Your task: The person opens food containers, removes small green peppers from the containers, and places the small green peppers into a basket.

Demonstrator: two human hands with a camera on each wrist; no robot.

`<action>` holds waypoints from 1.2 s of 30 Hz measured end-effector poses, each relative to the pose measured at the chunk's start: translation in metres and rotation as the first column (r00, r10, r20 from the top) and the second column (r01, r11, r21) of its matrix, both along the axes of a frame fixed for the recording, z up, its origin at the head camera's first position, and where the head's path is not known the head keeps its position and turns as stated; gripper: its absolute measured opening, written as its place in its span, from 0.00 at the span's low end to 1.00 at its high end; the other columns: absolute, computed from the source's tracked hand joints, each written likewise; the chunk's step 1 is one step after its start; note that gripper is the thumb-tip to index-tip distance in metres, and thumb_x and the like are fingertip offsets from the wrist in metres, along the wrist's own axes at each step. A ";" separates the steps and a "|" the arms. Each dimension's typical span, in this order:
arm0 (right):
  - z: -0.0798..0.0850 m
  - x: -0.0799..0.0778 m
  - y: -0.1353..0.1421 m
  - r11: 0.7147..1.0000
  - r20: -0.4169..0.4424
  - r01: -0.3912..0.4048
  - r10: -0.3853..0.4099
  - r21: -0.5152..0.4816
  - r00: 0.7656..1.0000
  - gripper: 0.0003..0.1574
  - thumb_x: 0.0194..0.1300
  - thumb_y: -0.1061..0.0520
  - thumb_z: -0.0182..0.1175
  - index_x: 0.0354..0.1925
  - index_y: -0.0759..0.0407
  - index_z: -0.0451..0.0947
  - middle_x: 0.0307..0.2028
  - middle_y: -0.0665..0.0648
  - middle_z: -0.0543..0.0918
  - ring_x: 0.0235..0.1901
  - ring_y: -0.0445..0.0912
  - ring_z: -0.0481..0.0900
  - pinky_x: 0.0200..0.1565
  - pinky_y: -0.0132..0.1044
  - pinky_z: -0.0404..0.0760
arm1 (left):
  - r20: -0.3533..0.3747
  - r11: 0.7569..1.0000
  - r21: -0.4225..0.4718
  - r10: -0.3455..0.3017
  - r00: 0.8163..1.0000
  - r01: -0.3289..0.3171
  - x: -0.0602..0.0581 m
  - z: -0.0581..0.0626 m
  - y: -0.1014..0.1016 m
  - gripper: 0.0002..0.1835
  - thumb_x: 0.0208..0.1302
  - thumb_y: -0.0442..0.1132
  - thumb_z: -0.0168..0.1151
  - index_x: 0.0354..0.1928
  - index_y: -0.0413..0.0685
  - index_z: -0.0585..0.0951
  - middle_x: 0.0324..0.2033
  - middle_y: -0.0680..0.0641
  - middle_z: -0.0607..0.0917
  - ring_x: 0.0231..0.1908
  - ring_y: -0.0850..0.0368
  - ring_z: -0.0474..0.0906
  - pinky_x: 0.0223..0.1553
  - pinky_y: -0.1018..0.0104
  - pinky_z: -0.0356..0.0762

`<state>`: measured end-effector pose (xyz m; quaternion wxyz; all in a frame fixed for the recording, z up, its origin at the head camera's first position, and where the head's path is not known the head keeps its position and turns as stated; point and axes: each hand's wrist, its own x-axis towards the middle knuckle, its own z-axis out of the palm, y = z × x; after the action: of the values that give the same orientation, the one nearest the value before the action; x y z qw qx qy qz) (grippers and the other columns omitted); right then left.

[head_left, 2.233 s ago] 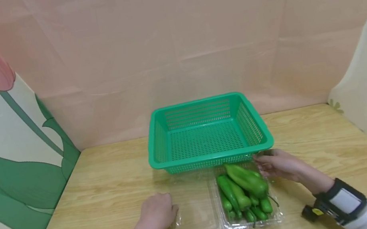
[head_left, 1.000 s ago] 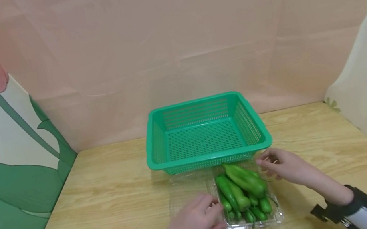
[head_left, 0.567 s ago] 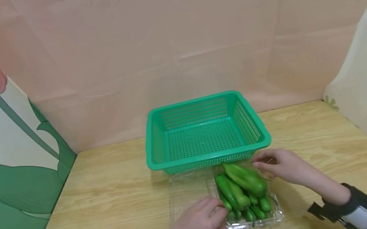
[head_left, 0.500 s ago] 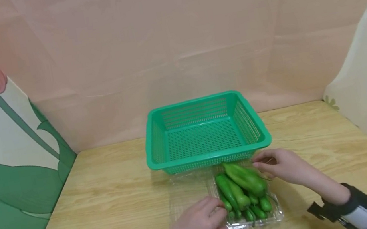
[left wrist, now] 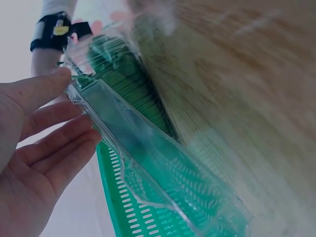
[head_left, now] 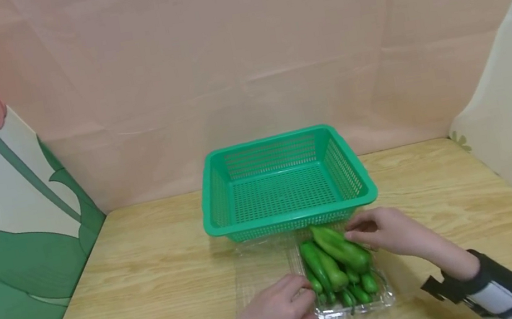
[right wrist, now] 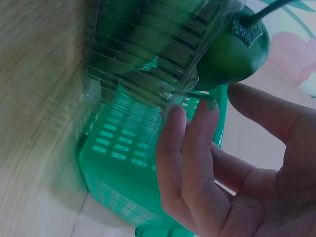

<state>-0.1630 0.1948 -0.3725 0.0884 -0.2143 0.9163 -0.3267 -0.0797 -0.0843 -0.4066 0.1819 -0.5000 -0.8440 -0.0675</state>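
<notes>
Loose grip on the R hand (head_left: 384, 228): thumb & fingers half spread w/ a gap b/w them, nothing clamped, tips right by a big, shiny green pepper (head_left: 342, 249). Can't tell if the thumb's actually touching it tbh. L hand (head_left: 274, 314) has its fingers mostly extended along the near-left edge of a clear plastic tray (head_left: 386, 299), touching the edge, not curled round anything afaict.

Big pepper's on top of the pile in the tray, pointy end toward the far side, stem end toward the person; slim green peppers (head_left: 319, 267) lie under & beside it. Clear plastic lid flap (head_left: 259, 272) is folded out flat, L of the tray. Just past both: rectangular green mesh plastic basket (head_left: 291, 218). All on a light wood-grain table (head_left: 152, 267), w/ a plain peach cloth backdrop (head_left: 241, 71) behind. Black wrist straps (head_left: 485, 285) on both arms btw.
</notes>
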 end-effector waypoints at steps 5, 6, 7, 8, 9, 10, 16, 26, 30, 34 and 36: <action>0.001 -0.002 -0.004 1.000 0.017 -0.006 0.006 0.021 1.000 0.28 0.60 0.40 0.62 0.46 0.62 0.81 0.37 0.53 0.86 0.34 0.43 0.83 0.32 0.29 0.82 | 0.004 1.000 -0.004 0.004 1.000 -0.004 0.001 -0.001 0.000 0.08 0.63 0.47 0.60 0.40 0.54 0.78 0.44 0.56 0.78 0.47 0.65 0.74 0.54 0.80 0.73; 0.002 -0.002 -0.005 1.000 0.017 -0.014 0.014 0.022 1.000 0.29 0.59 0.40 0.63 0.47 0.62 0.81 0.37 0.54 0.86 0.35 0.43 0.83 0.32 0.29 0.83 | 0.005 1.000 -0.005 0.005 1.000 -0.005 0.001 -0.001 0.000 0.08 0.63 0.47 0.60 0.40 0.54 0.78 0.44 0.56 0.78 0.47 0.65 0.74 0.54 0.80 0.73; 0.002 -0.001 -0.006 1.000 0.019 -0.018 0.017 0.023 1.000 0.30 0.58 0.40 0.63 0.47 0.63 0.80 0.37 0.54 0.86 0.35 0.44 0.83 0.32 0.30 0.83 | 0.008 1.000 -0.005 0.004 1.000 -0.004 0.001 -0.001 0.000 0.07 0.63 0.47 0.60 0.40 0.54 0.78 0.44 0.56 0.78 0.47 0.66 0.74 0.54 0.80 0.73; 0.002 -0.001 -0.007 0.999 0.022 -0.019 0.019 0.026 1.000 0.31 0.57 0.40 0.64 0.47 0.64 0.80 0.37 0.54 0.85 0.35 0.44 0.83 0.32 0.30 0.83 | 0.008 1.000 -0.005 0.005 1.000 -0.005 0.001 -0.002 0.000 0.07 0.63 0.47 0.60 0.40 0.54 0.78 0.44 0.56 0.78 0.46 0.66 0.74 0.54 0.80 0.73; 0.002 -0.001 -0.007 0.999 0.026 -0.017 0.016 0.031 1.000 0.32 0.56 0.40 0.65 0.48 0.63 0.80 0.37 0.54 0.85 0.35 0.44 0.83 0.32 0.30 0.83 | 0.008 1.000 -0.005 0.005 1.000 -0.005 0.001 -0.002 0.000 0.07 0.63 0.47 0.60 0.39 0.54 0.78 0.44 0.56 0.78 0.46 0.65 0.74 0.54 0.79 0.74; 0.002 0.000 -0.008 0.999 0.024 -0.025 0.024 0.032 0.999 0.33 0.55 0.40 0.66 0.48 0.64 0.80 0.37 0.55 0.85 0.35 0.45 0.83 0.32 0.31 0.84 | 0.009 1.000 -0.004 0.005 1.000 -0.005 0.001 -0.002 0.000 0.07 0.63 0.47 0.60 0.39 0.54 0.78 0.43 0.56 0.78 0.46 0.65 0.74 0.54 0.79 0.74; 0.003 0.000 -0.011 0.999 0.031 -0.023 0.021 0.047 0.999 0.34 0.52 0.41 0.68 0.48 0.64 0.79 0.35 0.53 0.84 0.34 0.44 0.83 0.31 0.28 0.83 | 0.007 1.000 -0.007 0.007 1.000 -0.007 0.000 -0.001 0.001 0.07 0.63 0.46 0.60 0.39 0.54 0.78 0.43 0.56 0.78 0.46 0.66 0.74 0.53 0.80 0.74; 0.006 0.000 -0.012 0.997 0.093 -0.002 -0.006 0.081 0.996 0.35 0.52 0.41 0.68 0.50 0.64 0.77 0.31 0.54 0.84 0.27 0.39 0.80 0.26 0.30 0.81 | 0.000 1.000 -0.008 0.002 1.000 -0.002 0.000 -0.001 0.000 0.08 0.63 0.46 0.61 0.40 0.54 0.78 0.44 0.56 0.78 0.47 0.65 0.74 0.54 0.80 0.74; 0.006 0.000 -0.012 0.996 0.083 -0.002 -0.005 0.085 0.997 0.38 0.51 0.40 0.69 0.50 0.65 0.76 0.30 0.53 0.84 0.26 0.40 0.80 0.27 0.31 0.82 | -0.005 1.000 0.002 -0.004 1.000 0.004 0.000 -0.002 0.000 0.08 0.62 0.46 0.61 0.40 0.54 0.78 0.44 0.56 0.78 0.46 0.66 0.74 0.54 0.80 0.73; 0.006 0.000 -0.011 0.999 0.097 0.000 -0.005 0.050 0.995 0.40 0.49 0.41 0.70 0.51 0.67 0.74 0.29 0.53 0.84 0.24 0.40 0.80 0.26 0.30 0.81 | -0.017 1.000 0.001 -0.003 1.000 0.003 0.000 -0.003 0.000 0.07 0.62 0.46 0.62 0.39 0.54 0.78 0.43 0.56 0.78 0.46 0.65 0.74 0.53 0.80 0.74; 0.006 0.000 -0.011 0.999 0.105 0.002 -0.006 0.033 0.994 0.40 0.49 0.42 0.71 0.51 0.67 0.74 0.29 0.53 0.83 0.24 0.40 0.80 0.25 0.30 0.81 | -0.021 1.000 0.000 -0.003 1.000 0.003 0.000 -0.003 0.000 0.07 0.62 0.46 0.62 0.40 0.54 0.78 0.43 0.56 0.78 0.46 0.65 0.74 0.53 0.80 0.74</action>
<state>-0.1634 0.1839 -0.3664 0.1395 -0.1936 0.9161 -0.3224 -0.0792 -0.0838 -0.4098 0.1907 -0.5018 -0.8414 -0.0625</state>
